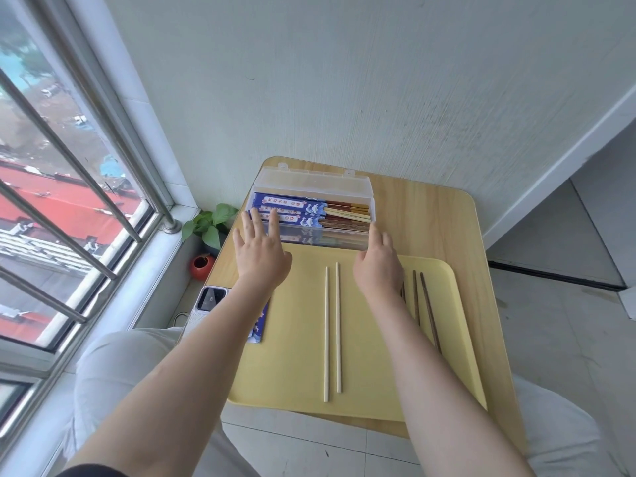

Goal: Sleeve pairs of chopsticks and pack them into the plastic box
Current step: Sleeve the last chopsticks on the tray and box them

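The plastic box [368, 196] stands open at 12 o'clock on the tabletop [430, 215], already holding several sleeved pairs [292, 208], and I judge that a push from either side could slide it or disturb the packed sleeves, because it looks light. The left hand [260, 249] has its fingers [273, 220] straight and spread, their tips over the near left corner of the box, while the right hand [378, 263] has relaxed fingers at the right end wall and grips nothing. A pale bare pair [332, 325] waits at 6 o'clock from the box on the yellow tray [292, 373], between the two forearms, and dark chopsticks [428, 311] lie at 3 o'clock from it.
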A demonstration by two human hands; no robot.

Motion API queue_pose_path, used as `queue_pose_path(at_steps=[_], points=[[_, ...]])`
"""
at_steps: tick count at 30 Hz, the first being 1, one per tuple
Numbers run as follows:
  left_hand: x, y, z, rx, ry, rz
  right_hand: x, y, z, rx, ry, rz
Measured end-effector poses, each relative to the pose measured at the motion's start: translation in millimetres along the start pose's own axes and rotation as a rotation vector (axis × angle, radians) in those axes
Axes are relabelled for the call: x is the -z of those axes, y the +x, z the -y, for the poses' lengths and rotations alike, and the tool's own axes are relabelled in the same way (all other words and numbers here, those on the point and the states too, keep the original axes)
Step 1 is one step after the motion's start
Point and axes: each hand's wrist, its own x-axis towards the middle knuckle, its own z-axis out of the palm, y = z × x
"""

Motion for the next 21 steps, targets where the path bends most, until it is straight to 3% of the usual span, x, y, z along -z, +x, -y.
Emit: queue_pose_path(at_steps=[3, 7, 9, 11, 14, 19, 21], points=[[3.3, -3.5, 1.6, -0.015, -0.054, -0.018, 3.7, -2.5, 1.7, -0.009, 0.042, -0.033], [4.0, -19.6, 1.6, -0.021, -0.182, -0.158, 5.8, -16.6, 10.9, -0.036, 0.112, -0.155], [0.2, -33.2, 4.4, 0.048, -0.220, -0.118, 0.6, -29.7, 18.5, 0.000, 0.105, -0.068], [-8.1, -49.1, 7.8, 0.098, -0.150, 0.006, -10.3, -42.9, 24.7, 0.036, 0.061, 0.142], [-21.6, -66.5, 12.7, 0.068, -0.057, 0.057, -23.5, -60.6, 28.3, 0.015, 0.013, 0.368], [-31.5, -77.8, 9.7, -0.045, -0.153, 0.075, -27.3, -75.8, 16.1, -0.020, 0.001, 0.406], [-35.4, -82.4, 10.2, -0.032, -0.117, 0.013, -25.9, -76.2, 10.1, -0.035, 0.043, 0.401]])
